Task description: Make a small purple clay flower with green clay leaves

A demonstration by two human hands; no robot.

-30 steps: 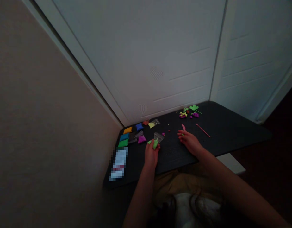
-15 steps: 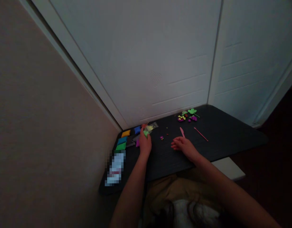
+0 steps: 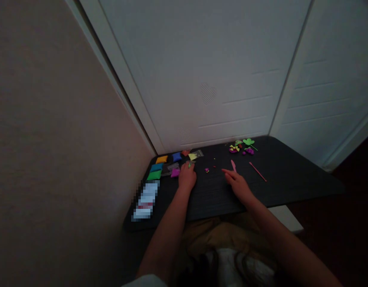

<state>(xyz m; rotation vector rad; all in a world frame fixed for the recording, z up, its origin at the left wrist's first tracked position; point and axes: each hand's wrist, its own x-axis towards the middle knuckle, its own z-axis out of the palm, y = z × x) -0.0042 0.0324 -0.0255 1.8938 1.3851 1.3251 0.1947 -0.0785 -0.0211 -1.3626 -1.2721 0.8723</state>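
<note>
On the left side of the dark table, my left hand is low, its fingers closed over a light green clay packet that they mostly cover. A magenta clay packet lies just left of that hand. My right hand is open over the table, index finger stretched out and the others loosely bent, holding nothing. Behind it lies a pink plastic knife, partly hidden by the fingers. Between the hands are a small purple-and-yellow clay piece and a tiny red bit.
Orange, blue, teal and green clay packets lie at the left, with a yellow packet at the back. A pixelated white sheet is at the left edge. Clay shapes and a pink stick tool are right. A wall borders the back.
My left hand has lowered the light green packet towards the table, away from the yellow packet. My right hand has stretched out its index finger. The view has shifted slightly.
</note>
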